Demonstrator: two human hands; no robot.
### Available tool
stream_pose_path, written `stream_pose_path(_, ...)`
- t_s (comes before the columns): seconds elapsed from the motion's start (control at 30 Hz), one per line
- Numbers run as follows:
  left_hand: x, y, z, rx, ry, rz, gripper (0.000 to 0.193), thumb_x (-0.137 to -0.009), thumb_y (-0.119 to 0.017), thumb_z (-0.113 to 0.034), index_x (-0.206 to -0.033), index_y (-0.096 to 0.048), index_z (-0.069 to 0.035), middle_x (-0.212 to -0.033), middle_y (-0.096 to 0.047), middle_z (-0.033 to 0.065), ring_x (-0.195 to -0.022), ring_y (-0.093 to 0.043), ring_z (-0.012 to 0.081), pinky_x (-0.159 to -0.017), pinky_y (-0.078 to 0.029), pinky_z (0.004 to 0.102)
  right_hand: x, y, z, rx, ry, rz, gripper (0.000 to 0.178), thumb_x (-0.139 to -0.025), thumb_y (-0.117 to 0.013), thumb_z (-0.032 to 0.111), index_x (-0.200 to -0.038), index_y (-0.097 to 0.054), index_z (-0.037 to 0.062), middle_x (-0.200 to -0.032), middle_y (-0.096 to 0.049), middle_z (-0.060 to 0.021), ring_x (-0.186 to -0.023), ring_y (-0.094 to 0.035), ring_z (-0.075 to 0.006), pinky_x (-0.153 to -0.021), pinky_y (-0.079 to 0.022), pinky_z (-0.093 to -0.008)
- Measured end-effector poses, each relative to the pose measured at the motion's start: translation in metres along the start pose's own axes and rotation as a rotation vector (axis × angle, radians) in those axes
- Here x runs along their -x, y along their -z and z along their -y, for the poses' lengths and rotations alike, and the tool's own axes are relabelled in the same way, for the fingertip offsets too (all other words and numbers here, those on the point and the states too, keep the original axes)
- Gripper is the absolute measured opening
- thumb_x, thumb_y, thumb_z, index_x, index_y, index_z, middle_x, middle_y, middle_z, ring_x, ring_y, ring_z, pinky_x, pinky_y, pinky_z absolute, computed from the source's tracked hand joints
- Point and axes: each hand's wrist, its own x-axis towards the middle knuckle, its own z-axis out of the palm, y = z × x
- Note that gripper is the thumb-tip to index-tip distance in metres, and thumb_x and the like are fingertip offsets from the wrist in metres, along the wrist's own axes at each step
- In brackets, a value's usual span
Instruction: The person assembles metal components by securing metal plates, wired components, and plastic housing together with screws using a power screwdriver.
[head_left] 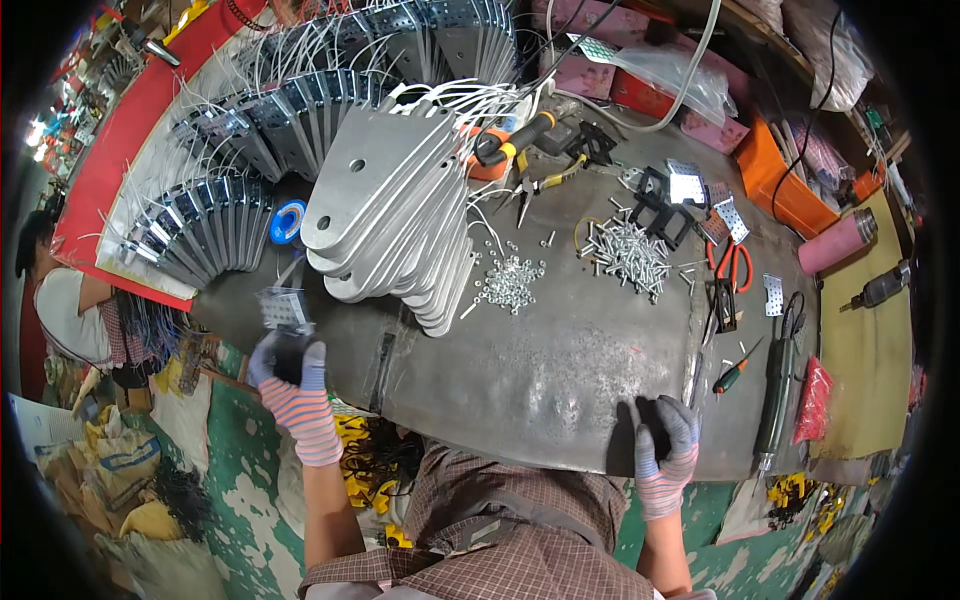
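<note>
My left hand [300, 400], in a striped glove with dark fingertips, is closed around a small perforated metal piece [286, 308] at the table's left edge. Its lower part is hidden by my fingers. Beyond it lies a blue spool of tape [288, 221]. A tall fanned stack of grey metal plates [375, 190] with rounded ends and white wires stands to its right. My right hand [668, 455], gloved alike, rests at the front edge of the metal table [520, 390], thumb and fingers apart, holding nothing.
Piles of nuts [510, 284] and screws [628, 252] lie mid-table. Pliers [545, 185], red-handled scissors [738, 265], a green-handled screwdriver [732, 376] and a power screwdriver [778, 400] lie around them. Rows of wired metal parts [215, 225] fill the left. Another person [80, 315] sits at far left.
</note>
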Motion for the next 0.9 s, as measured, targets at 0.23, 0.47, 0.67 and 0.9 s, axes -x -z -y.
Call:
stream_pose_path(0.23,-0.012,-0.016,-0.025,-0.843,-0.022,0.379,0.058,-0.07,-0.079,-0.033,-0.117,-0.054,-0.011,-0.117,-0.056,0.0141,-0.107,-0.053,0.0328,-0.096,-0.04,0.0407,-0.01,-0.003,0.002,0.031,0.007,0.054,0.031,-0.075,-0.066,0.004,-0.106,-0.062,0.0046,-0.103,-0.061,-0.014,-0.094,-0.058,-0.0307,-0.085,-0.046,-0.0389)
stream_pose_path(0.47,-0.061,-0.037,-0.159,0.194,-0.28,0.215,0.04,-0.095,-0.053,-0.031,-0.118,-0.055,0.001,-0.114,-0.058,0.0104,-0.106,-0.054,0.0216,-0.098,-0.04,0.0363,-0.015,0.0,0.004,0.051,0.054,0.069,0.029,-0.072,-0.068,0.007,-0.101,-0.063,0.0065,-0.096,-0.064,-0.0094,-0.088,-0.06,-0.028,-0.081,-0.046,-0.0394)
stream_pose_path(0.67,-0.078,-0.063,-0.202,-0.403,-0.412,0.535,0.037,-0.087,-0.066,-0.021,-0.115,-0.052,0.0,-0.108,-0.058,0.0141,-0.101,-0.053,0.0212,-0.094,-0.04,0.0329,-0.019,0.007,-0.001,-0.038,0.055,0.11,0.027,-0.075,-0.068,0.01,-0.101,-0.064,0.0056,-0.093,-0.063,-0.0093,-0.084,-0.06,-0.0278,-0.078,-0.045,-0.0391)
stream_pose_path(0.9,-0.061,-0.059,-0.194,0.034,-0.44,0.253,0.058,-0.09,-0.059,-0.02,-0.139,-0.035,-0.001,-0.139,-0.043,0.0195,-0.122,-0.049,0.0308,-0.104,-0.038,0.0417,-0.111,0.017,-0.054,0.214,0.133,-0.008,0.026,-0.078,-0.067,0.019,-0.101,-0.064,0.0072,-0.096,-0.063,-0.0132,-0.095,-0.058,-0.0328,-0.086,-0.043,-0.0437)
